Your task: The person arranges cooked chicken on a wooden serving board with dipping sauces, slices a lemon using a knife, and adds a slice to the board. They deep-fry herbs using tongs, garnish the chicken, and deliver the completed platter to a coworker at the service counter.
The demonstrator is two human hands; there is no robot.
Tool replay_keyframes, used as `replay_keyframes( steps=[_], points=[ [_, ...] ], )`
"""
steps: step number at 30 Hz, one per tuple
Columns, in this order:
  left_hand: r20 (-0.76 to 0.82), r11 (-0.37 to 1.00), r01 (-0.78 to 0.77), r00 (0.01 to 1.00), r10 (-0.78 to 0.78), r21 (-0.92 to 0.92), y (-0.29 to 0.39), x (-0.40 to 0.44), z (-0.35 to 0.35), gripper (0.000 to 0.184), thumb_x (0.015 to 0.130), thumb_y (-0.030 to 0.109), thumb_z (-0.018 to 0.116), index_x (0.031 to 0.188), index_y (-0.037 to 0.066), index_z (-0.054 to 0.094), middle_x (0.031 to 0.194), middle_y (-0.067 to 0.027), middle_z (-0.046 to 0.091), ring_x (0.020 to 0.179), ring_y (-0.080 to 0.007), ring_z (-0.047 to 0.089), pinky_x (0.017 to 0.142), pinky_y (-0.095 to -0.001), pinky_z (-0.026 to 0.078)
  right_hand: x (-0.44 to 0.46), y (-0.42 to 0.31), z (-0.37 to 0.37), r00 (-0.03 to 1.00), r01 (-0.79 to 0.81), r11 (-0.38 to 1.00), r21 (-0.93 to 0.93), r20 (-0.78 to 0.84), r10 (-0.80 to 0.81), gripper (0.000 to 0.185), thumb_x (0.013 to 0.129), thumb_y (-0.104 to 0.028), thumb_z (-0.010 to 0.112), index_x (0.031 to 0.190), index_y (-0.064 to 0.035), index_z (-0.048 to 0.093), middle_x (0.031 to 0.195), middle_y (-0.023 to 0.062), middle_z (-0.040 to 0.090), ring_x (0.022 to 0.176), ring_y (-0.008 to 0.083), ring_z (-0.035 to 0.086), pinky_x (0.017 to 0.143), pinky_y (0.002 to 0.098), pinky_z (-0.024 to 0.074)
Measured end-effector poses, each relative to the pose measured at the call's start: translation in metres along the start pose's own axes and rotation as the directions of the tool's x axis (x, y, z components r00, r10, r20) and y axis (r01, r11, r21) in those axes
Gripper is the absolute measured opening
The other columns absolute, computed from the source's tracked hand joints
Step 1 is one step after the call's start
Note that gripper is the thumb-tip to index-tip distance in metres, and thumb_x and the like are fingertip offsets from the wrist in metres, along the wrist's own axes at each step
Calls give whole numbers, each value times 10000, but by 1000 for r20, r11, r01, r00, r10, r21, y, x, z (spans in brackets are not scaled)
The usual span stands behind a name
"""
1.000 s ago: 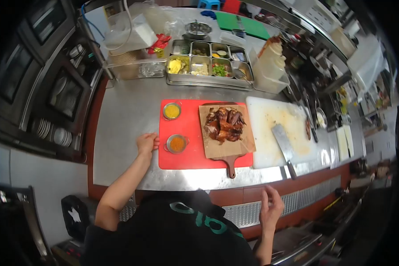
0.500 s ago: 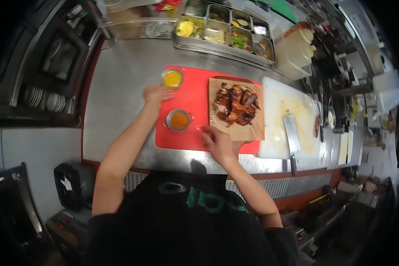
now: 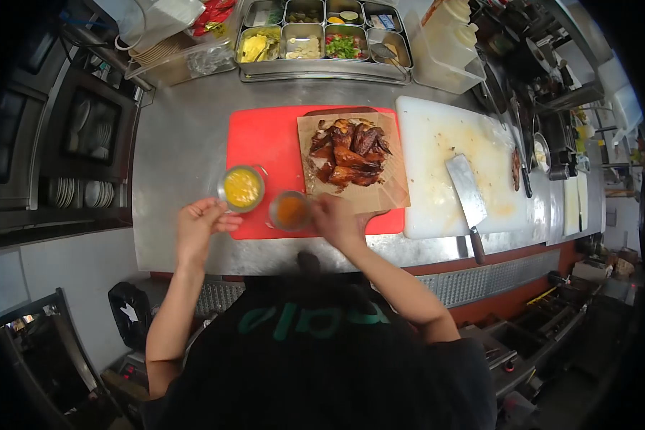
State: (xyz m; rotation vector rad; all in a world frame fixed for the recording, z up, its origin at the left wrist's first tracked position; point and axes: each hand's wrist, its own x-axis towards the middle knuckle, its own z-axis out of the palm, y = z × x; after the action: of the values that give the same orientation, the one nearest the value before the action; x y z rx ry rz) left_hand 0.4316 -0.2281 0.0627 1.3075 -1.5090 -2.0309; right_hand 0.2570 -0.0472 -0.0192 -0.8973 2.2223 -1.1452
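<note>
My left hand [image 3: 202,223] pinches the side of a small metal dish [image 3: 254,203] of yellow sauce, over the left edge of the red cutting board [image 3: 261,136]. Just right of it, my right hand [image 3: 337,218] has its fingers closed at the right side of a second small metal dish [image 3: 289,211], holding orange-brown sauce; this dish is slightly blurred. Behind my right hand, glazed roasted meat pieces [image 3: 351,154] lie piled on brown paper [image 3: 390,190] over a wooden board [image 3: 373,217].
A cleaver [image 3: 466,190] lies on the stained white cutting board [image 3: 430,129] at right. Metal ingredient pans [image 3: 322,70] line the back, beside a plastic tub [image 3: 444,72] with squeeze bottles. Knives [image 3: 521,158] lie farther right. The steel counter's front edge [image 3: 265,266] is near my body.
My left hand has brought the yellow sauce dish from the board's far left corner toward me. My right hand has moved onto the orange-brown sauce dish. The camera view has shifted.
</note>
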Motion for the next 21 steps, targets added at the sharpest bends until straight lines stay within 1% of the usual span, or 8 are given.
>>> replay_keyframes(
  steps=[1,2,3,5,7,10,16,21],
  points=[
    [36,999,43,998,-44,31,-4,-3,9,129,883,38,537,926,-70,593,795,-181,652,678,-242,680,567,-283,564,-9,19,-22,991,112,978,-178,-53,-123,238,898,-161,488,749,0,582,576,125,584,436,176,568,465,321,458],
    [39,999,43,998,-44,29,-9,-3,21,129,883,38,537,926,-70,593,795,-181,652,678,-242,680,567,-283,564,-20,7,-56,977,-210,954,214,74,198,217,905,-122,489,750,1,578,582,69,588,452,132,574,444,277,467],
    [96,994,95,990,-99,48,-16,-1,33,130,881,42,543,915,-73,595,804,-179,651,677,-241,679,559,-284,561,-26,22,-76,955,-293,878,379,75,286,187,901,-72,483,753,9,562,585,56,580,466,116,582,422,244,475],
    [152,987,147,976,-156,69,-31,1,60,132,879,46,548,905,-75,596,812,-177,649,677,-240,678,551,-285,558,-35,52,-113,949,-294,922,252,-38,313,181,903,-56,468,764,26,551,579,76,576,466,129,590,411,242,483],
    [292,978,197,933,-209,72,-44,9,87,168,866,60,573,958,-80,589,805,-146,650,679,-240,677,562,-283,564,-35,66,-137,917,-359,896,260,-79,390,201,906,-62,464,740,26,533,577,86,577,464,139,593,401,251,482],
    [377,977,153,905,-199,149,-63,27,115,165,871,70,576,951,-72,596,803,-149,648,668,-236,674,566,-278,563,-30,73,-148,902,-370,878,305,-110,418,200,894,-54,477,726,30,545,569,96,593,464,143,599,405,257,483],
    [379,936,141,887,-264,323,-77,47,134,159,878,77,576,932,-71,602,786,-154,646,662,-224,672,551,-286,563,-25,90,-145,889,-375,831,411,-93,448,194,888,-41,478,734,44,561,586,109,612,481,148,612,414,262,489],
    [338,950,134,913,-229,282,-79,51,139,162,876,83,586,897,-77,608,749,-151,636,627,-213,659,522,-284,554,-22,93,-145,905,-371,848,377,-56,421,191,890,-34,470,744,43,565,598,97,612,491,143,615,423,259,490]
  ],
)
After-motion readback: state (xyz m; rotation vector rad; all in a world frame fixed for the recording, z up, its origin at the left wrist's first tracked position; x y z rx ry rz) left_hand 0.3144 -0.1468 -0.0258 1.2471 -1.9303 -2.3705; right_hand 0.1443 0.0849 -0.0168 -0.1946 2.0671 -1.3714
